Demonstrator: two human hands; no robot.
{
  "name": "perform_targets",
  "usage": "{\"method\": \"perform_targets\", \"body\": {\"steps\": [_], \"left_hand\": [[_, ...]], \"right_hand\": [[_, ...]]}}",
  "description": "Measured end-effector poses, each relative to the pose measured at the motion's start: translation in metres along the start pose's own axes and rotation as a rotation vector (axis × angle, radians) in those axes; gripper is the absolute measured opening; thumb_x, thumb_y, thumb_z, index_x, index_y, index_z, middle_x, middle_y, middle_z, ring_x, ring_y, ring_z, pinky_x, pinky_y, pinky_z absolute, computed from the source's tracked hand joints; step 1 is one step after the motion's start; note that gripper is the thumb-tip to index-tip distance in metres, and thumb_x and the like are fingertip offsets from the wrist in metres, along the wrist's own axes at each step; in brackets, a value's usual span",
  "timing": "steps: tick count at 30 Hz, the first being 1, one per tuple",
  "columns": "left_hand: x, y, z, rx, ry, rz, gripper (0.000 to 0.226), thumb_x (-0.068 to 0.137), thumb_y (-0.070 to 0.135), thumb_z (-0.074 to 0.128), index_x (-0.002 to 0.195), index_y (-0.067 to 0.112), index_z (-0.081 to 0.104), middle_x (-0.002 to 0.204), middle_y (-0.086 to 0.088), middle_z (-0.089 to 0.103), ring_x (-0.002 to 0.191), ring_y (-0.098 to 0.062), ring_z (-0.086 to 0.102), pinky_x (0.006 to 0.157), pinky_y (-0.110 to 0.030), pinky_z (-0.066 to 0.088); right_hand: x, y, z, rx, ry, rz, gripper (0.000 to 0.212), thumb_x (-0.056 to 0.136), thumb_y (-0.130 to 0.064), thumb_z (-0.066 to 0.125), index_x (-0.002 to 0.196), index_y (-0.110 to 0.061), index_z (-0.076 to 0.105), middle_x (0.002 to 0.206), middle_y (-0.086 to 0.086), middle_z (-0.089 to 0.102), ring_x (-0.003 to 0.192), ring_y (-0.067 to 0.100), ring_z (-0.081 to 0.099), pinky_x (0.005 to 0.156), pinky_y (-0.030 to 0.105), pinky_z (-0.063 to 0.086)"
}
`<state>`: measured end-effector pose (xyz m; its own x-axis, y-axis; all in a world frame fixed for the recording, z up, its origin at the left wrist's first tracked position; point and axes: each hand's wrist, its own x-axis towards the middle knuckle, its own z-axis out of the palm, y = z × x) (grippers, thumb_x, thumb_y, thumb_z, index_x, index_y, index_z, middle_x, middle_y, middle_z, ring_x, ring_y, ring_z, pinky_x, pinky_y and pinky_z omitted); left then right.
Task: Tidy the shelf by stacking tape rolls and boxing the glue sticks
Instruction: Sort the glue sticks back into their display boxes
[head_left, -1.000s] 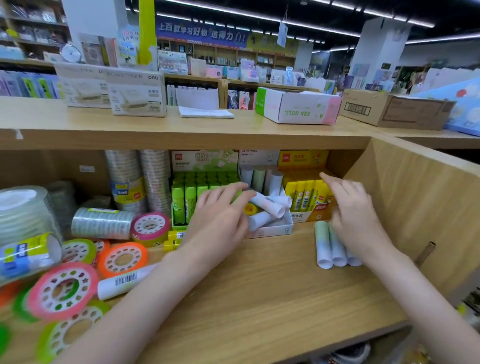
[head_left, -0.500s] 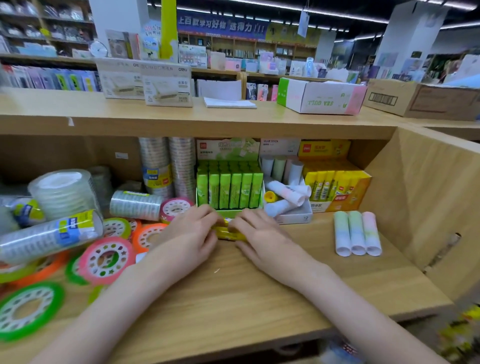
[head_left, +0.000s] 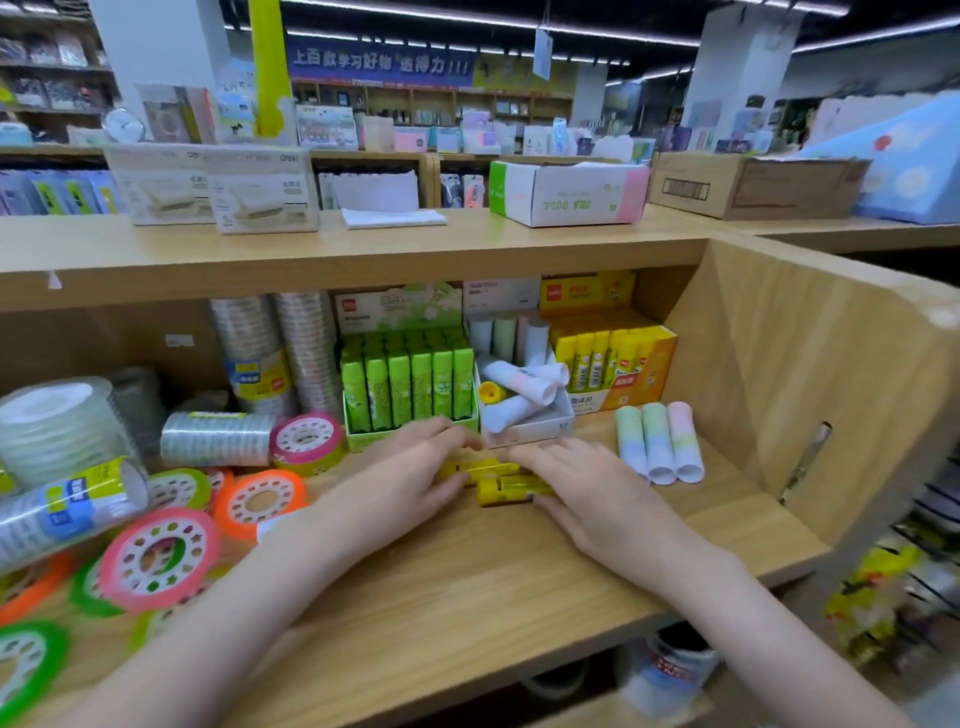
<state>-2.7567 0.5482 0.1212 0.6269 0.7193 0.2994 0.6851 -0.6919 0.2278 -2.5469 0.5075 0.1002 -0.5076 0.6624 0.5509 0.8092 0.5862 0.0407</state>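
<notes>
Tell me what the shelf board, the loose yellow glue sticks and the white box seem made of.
Shelf board: wood or wood-look laminate, matte, with visible grain.
Yellow glue sticks: probably glossy plastic, with printed labels.
White box: seemingly thin matte card, with folded edges.

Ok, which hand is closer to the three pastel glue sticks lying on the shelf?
Right. The right hand lies just beside the pastel glue sticks; the left hand sits farther off.
</notes>
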Motion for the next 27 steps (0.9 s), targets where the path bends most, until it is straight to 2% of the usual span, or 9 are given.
{"method": "perform_targets", "body": {"steps": [4,5,7,11,15,19,22,24,27], "left_hand": [[0.003,-0.002,0.011,0.006,-0.047,-0.050,0.030,0.090,0.033,0.055,0.120,0.031,0.052,0.115,0.009,0.054,0.110,-0.012,0.049,0.090,-0.034,0.042],[0.003,-0.003,0.012,-0.005,-0.017,-0.054,0.030,0.089,0.032,0.057,0.119,0.032,0.053,0.113,0.010,0.056,0.107,-0.011,0.050,0.088,-0.033,0.043],[0.004,0.000,0.009,-0.089,0.094,-0.030,0.027,0.086,0.026,0.063,0.113,0.029,0.057,0.106,0.008,0.058,0.096,-0.011,0.055,0.083,-0.033,0.046],[0.015,0.015,-0.003,-0.334,0.306,0.027,0.023,0.078,0.016,0.074,0.094,0.025,0.061,0.083,0.007,0.052,0.075,-0.006,0.054,0.071,-0.024,0.048],[0.025,0.028,0.001,-0.388,0.307,0.049,0.021,0.080,0.021,0.072,0.093,0.029,0.058,0.090,0.005,0.054,0.086,-0.003,0.054,0.078,-0.017,0.047],[0.028,0.040,0.001,-0.525,0.209,0.015,0.007,0.091,0.025,0.056,0.094,0.022,0.050,0.090,0.003,0.066,0.085,-0.012,0.062,0.078,-0.035,0.049],[0.037,0.048,-0.003,-0.456,0.244,0.022,0.024,0.088,0.044,0.043,0.100,0.024,0.050,0.080,0.008,0.059,0.076,-0.013,0.060,0.069,-0.030,0.046],[0.047,0.048,-0.003,-0.354,0.270,0.008,0.036,0.089,0.047,0.038,0.113,0.026,0.053,0.084,0.013,0.051,0.077,-0.001,0.054,0.067,-0.016,0.038],[0.061,0.046,-0.002,-0.319,0.268,-0.073,0.040,0.096,0.034,0.039,0.132,0.020,0.048,0.087,0.010,0.040,0.076,0.001,0.045,0.067,-0.007,0.033]], "right_hand": [[-0.014,0.018,-0.023,0.074,0.105,0.188,0.049,0.074,-0.011,0.063,0.116,-0.027,0.045,0.087,-0.009,0.063,0.077,-0.005,0.039,0.099,0.013,0.031],[-0.015,0.021,-0.029,0.107,0.129,0.239,0.051,0.076,-0.014,0.062,0.117,-0.035,0.041,0.087,-0.013,0.062,0.078,-0.006,0.040,0.102,0.016,0.028],[-0.015,0.025,-0.038,0.349,0.136,0.366,0.050,0.083,-0.016,0.060,0.112,-0.047,0.033,0.092,-0.013,0.063,0.082,0.003,0.052,0.093,0.037,0.042],[-0.019,0.029,-0.048,0.767,0.183,0.527,0.050,0.082,0.004,0.062,0.113,-0.029,0.040,0.098,0.008,0.062,0.085,0.015,0.064,0.072,0.031,0.057],[-0.023,0.033,-0.044,0.792,0.195,0.541,0.048,0.081,0.004,0.063,0.113,-0.027,0.042,0.097,0.007,0.062,0.083,0.011,0.064,0.071,0.022,0.054],[-0.025,0.045,-0.039,0.831,0.196,0.522,0.051,0.080,-0.017,0.058,0.112,-0.055,0.044,0.103,0.008,0.054,0.089,0.020,0.057,0.069,0.027,0.047],[-0.027,0.054,-0.040,0.883,0.200,0.520,0.053,0.092,-0.014,0.048,0.117,-0.061,0.046,0.111,-0.004,0.054,0.091,0.014,0.053,0.065,0.016,0.046],[-0.025,0.059,-0.046,0.828,0.250,0.490,0.051,0.097,-0.012,0.042,0.124,-0.055,0.046,0.108,-0.015,0.054,0.090,-0.001,0.052,0.072,0.008,0.042],[-0.014,0.077,-0.049,0.541,0.353,0.507,0.046,0.093,-0.004,0.048,0.127,-0.035,0.052,0.102,-0.001,0.048,0.091,0.005,0.050,0.082,0.004,0.036]]}}
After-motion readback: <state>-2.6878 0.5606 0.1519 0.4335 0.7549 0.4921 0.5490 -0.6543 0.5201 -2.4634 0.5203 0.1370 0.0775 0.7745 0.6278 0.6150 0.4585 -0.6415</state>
